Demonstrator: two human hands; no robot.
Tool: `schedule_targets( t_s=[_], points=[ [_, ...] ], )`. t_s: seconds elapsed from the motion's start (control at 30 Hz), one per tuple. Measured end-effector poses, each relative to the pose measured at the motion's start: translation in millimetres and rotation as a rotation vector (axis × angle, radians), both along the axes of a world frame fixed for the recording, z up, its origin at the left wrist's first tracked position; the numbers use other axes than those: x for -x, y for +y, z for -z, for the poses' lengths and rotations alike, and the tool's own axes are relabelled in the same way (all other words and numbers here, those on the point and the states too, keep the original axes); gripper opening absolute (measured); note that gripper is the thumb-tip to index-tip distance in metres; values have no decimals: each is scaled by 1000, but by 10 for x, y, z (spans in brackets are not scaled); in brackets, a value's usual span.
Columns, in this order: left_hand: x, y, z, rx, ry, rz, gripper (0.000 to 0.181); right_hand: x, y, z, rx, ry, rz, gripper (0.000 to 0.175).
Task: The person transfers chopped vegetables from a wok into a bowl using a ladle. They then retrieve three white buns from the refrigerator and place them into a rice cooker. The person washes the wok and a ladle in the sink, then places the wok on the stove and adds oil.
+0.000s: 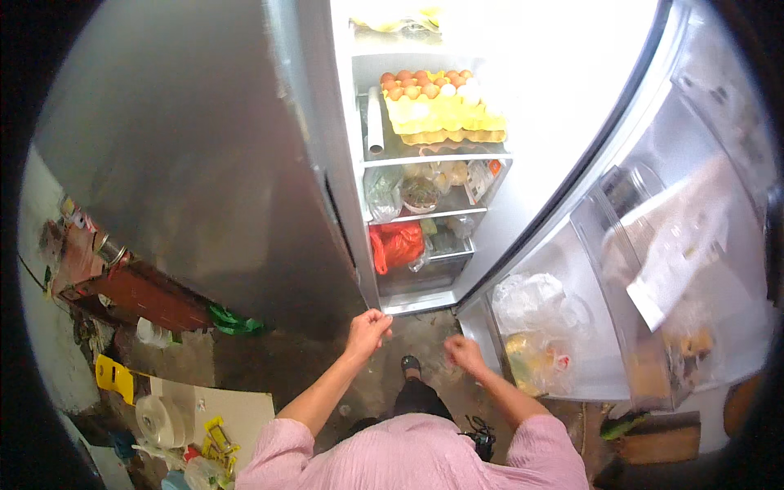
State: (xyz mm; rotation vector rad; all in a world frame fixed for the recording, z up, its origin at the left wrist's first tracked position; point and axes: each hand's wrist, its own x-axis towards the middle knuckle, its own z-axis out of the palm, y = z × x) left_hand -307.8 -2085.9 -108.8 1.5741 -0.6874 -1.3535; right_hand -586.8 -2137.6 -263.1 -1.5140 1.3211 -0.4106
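My left hand (369,335) is held out with curled fingers below the open refrigerator, and nothing shows in it. My right hand (463,354), blurred, is near the lower edge of the open refrigerator door (588,349); its fingers look curled. Inside the refrigerator (422,304), yellow egg trays (444,116) hold brown eggs (411,92), beside a white tube (375,122). One shelf lower are a clear plastic bag (383,193) and a bowl of food (421,194). A red plastic bag (397,245) lies beneath them.
Door shelves hold a white plastic bag (530,300), a yellow packet (523,361) and a white paper-like packet (680,263). At left stand a reddish-brown cabinet (144,294) with a can (112,250) on it and a cluttered board (245,416). My shoe (411,365) is on the floor.
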Motion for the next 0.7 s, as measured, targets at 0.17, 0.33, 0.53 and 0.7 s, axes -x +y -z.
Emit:
schedule_targets(
  t_s=[0.17, 0.33, 0.53, 0.7],
  points=[
    [62, -831, 57, 15, 34, -16, 20, -997, -1991, -363, 159, -311, 211, 16],
    [139, -1611, 191, 47, 26, -125, 22, -1457, -3425, -612, 546, -180, 297, 28],
    [202, -2406, 358, 153, 8, -213, 19, -1621, -4134, -910, 486, -258, 281, 37],
    [293, -3008, 325, 355, -263, -280, 14, -1238, -4360, -903, 89, -1163, 435, 22]
  ],
)
